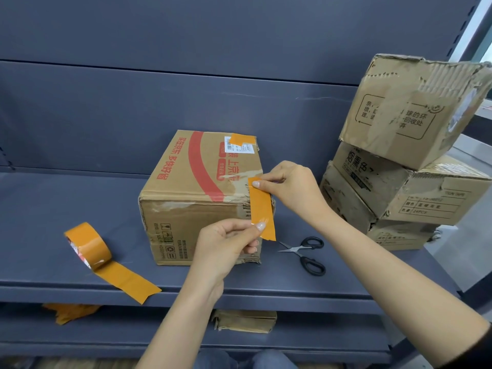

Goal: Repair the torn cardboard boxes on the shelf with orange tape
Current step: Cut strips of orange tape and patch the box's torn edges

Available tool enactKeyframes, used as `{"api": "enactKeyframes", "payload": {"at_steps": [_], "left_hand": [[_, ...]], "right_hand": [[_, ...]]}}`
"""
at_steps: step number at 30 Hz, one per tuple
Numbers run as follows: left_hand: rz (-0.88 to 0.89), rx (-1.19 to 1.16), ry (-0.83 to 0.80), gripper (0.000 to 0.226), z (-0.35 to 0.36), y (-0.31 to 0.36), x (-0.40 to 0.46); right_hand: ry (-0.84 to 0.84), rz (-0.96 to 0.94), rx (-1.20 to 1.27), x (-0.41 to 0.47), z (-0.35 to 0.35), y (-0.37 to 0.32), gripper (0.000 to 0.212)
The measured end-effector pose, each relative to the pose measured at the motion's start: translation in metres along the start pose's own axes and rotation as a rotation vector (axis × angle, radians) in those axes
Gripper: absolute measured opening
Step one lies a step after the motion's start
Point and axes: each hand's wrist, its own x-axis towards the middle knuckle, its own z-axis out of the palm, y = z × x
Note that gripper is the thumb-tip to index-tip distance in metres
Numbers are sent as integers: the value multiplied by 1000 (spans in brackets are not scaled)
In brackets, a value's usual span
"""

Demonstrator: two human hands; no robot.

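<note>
A cut strip of orange tape hangs down the torn front right corner of the cardboard box, which sits mid-shelf. The right hand pinches the strip's top end at the box's upper edge; the left hand pinches its lower end in front of the box's face, so each grip is clenched on the tape. Whether the strip already sticks to the cardboard is hard to tell. The box lid bears a red band and red Chinese lettering, a white barcode label and a smaller orange patch over the far right corner; small handling symbols are printed on the front face.

Black-handled scissors lie just right of the box, blades parted. The tape roll stands well to the left near the shelf's front edge, its loose tail laid out toward that edge. Bare shelf lies between roll and box. At the right end, three worn boxes are stacked, the top one tilted, with black Chinese print and "24PCS" on one side
</note>
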Motion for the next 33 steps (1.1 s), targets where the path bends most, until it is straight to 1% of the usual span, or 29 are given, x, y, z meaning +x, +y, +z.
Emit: {"api": "enactKeyframes", "payload": {"at_steps": [3,4,5,6,8,9,11,12,14,15,17,26,30,33], "left_hand": [[-3,-2,6,15,1,-2,0],[-6,-6,9,14,1,-2,-1],[-11,-12,10,13,2,-2,-1],[-16,-21,8,12,2,-2,-1],[-23,-32,3,11,3,-2,-2],[-24,-31,3,11,3,-2,-2],[-23,-30,5,11,2,-2,-2],[-20,-31,8,12,2,-1,-2],[-12,-27,8,13,0,0,-1],[-8,-23,6,13,-1,0,-2],[-2,-17,1,10,-1,0,-3],[-2,-6,10,10,-1,-12,-6],[-11,1,31,13,-3,-19,-4],[2,28,56,12,-3,-26,-2]], "right_hand": [[9,24,-23,2,1,5,39],[22,31,-21,2,1,7,42],[51,22,-13,2,2,7,39],[88,-9,4,1,2,6,31],[137,-149,39,-1,2,7,14],[120,-237,47,-3,1,9,8],[18,-364,56,-7,-4,17,19],[-59,-391,67,-10,-7,21,25],[-211,-393,85,-16,-11,27,37],[-260,-387,80,-19,-12,30,43],[-293,-398,49,-23,-11,34,49],[-200,-386,72,-26,-4,39,41],[-365,-332,90,-23,-15,41,43],[-429,-265,167,-22,-19,39,39]]}}
